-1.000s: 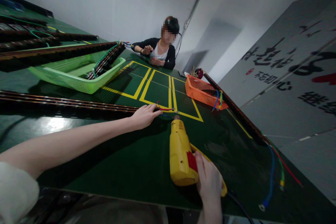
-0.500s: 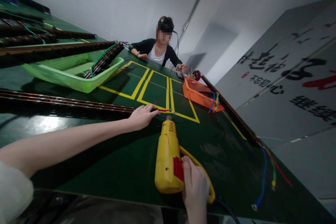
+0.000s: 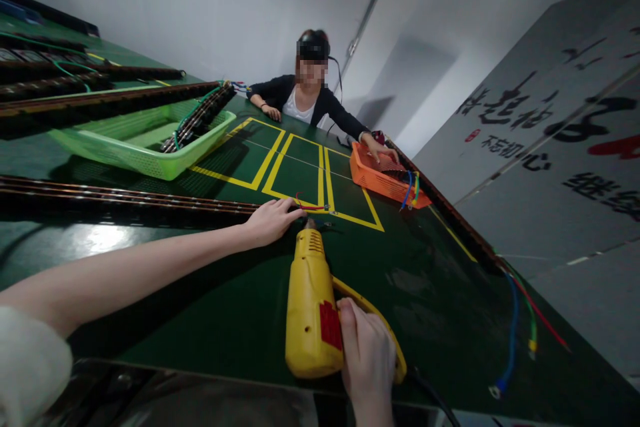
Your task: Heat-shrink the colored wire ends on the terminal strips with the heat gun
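Observation:
My right hand (image 3: 367, 350) is wrapped round the handle of a yellow heat gun (image 3: 313, 307) with a red patch on its side. The gun's metal nozzle points away from me, close to the fingertips of my left hand (image 3: 273, 221). Those fingers are pressed together at the end of a long dark strip (image 3: 150, 200) with copper-coloured lines, where thin wires come out. A red wire (image 3: 313, 207) with a metal terminal lies just past the fingertips, and a dark wire end lies by the nozzle.
A green basket (image 3: 173, 163) with dark strips stands at the left. An orange basket (image 3: 390, 190) sits at the back right, beside a long strip with coloured wires (image 3: 513, 340). Across the green table (image 3: 425, 307) a person (image 3: 310, 90) reaches into it.
My right hand has moved the heat gun slightly left, its nozzle now nearer my left fingertips. The person opposite has stretched an arm into the orange basket. My left hand holds its place.

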The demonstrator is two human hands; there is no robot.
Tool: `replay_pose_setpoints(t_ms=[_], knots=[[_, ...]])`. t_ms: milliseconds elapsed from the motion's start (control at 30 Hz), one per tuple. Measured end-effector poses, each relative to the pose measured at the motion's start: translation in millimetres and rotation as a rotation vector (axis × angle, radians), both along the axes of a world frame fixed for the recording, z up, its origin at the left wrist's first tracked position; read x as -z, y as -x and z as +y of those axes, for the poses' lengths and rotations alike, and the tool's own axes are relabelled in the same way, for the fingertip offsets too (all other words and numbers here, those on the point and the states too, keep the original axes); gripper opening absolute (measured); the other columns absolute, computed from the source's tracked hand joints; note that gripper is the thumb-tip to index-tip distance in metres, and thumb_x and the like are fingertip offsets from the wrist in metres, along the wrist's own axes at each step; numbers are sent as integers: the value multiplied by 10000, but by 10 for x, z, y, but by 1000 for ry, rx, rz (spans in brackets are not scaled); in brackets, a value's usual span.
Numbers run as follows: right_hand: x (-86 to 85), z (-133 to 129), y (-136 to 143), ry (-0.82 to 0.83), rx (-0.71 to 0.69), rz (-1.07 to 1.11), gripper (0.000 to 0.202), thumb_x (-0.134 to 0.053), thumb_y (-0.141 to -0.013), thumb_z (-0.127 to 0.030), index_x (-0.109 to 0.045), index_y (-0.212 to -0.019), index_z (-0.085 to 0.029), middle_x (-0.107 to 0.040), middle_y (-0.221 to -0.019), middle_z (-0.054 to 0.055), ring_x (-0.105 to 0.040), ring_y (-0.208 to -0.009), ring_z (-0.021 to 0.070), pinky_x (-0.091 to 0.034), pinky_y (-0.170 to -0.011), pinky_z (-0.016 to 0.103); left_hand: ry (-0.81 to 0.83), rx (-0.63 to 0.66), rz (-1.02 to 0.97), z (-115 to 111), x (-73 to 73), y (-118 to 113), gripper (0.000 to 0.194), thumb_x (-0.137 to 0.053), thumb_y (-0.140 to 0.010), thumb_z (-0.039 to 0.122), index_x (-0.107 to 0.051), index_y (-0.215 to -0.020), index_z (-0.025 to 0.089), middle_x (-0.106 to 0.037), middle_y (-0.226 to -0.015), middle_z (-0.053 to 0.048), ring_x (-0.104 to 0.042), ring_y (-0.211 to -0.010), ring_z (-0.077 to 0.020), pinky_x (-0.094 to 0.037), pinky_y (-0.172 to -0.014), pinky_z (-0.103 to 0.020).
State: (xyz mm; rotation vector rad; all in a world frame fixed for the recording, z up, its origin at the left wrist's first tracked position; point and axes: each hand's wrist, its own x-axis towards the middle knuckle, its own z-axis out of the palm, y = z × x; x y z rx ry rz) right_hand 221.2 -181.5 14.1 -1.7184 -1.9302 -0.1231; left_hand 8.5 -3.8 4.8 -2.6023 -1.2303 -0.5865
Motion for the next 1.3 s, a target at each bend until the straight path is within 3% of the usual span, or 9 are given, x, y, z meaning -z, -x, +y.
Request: replay_pose_setpoints(t_ms=[467, 633, 767, 933, 1133, 1300], knots=[[49, 181, -420, 18, 180, -46, 604, -170, -942, -495, -680, -1019, -180, -709, -894, 82, -629, -721, 187, -407, -633, 276, -24, 26, 0, -36, -20, 17, 339, -344, -919, 210, -468, -1233, 237, -491, -1152, -95, -539, -1005, -198, -439, -830, -321], [92, 192, -463, -37, 151, -74, 625, -169, -943, -487, -693, -964, -147, -711, -899, 102, -634, -691, 187, -424, -641, 289, -12, 15, -8, -29, -15, 0, 409, -363, -896, 199, -357, -1305, 210, -510, -1132, -94, -536, -1013, -205, -432, -831, -317], [78, 126, -392, -107, 108, -79, 625, -177, -951, -464, -698, -901, -122, -710, -812, 111, -636, -689, 189, -423, -644, 290, -5, -17, -38, -10, -10, -22, 361, -370, -885, 217, -392, -1242, 170, -522, -1126, -95, -533, -1026, -215, -430, -849, -325], [83, 16, -194, -186, 53, -56, 507, -245, -964, -374, -679, -860, -134, -699, -757, 73, -613, -678, 165, -405, -669, 272, 20, -28, -40, 0, -24, -32, 354, -384, -872, 216, -407, -1225, 198, -530, -1101, -82, -542, -1005, -211, -441, -828, -318], [59, -57, 149, -222, -58, -26, 428, -265, -966, -298, -634, -788, -175, -689, -739, 29, -576, -631, 138, -377, -650, 257, 101, -26, -58, 10, -69, -19, 395, -412, -841, 188, -418, -1236, 192, -531, -1125, -88, -542, -1020, -221, -445, -849, -333], [15, -87, 327, -228, -97, 2, 392, -275, -961, -270, -604, -764, -190, -678, -721, 14, -555, -613, 140, -359, -637, 261, 184, -54, -38, 36, -136, -42, 499, -508, -806, 268, -402, -1289, 200, -527, -1119, -111, -562, -990, -252, -452, -840, -369]])
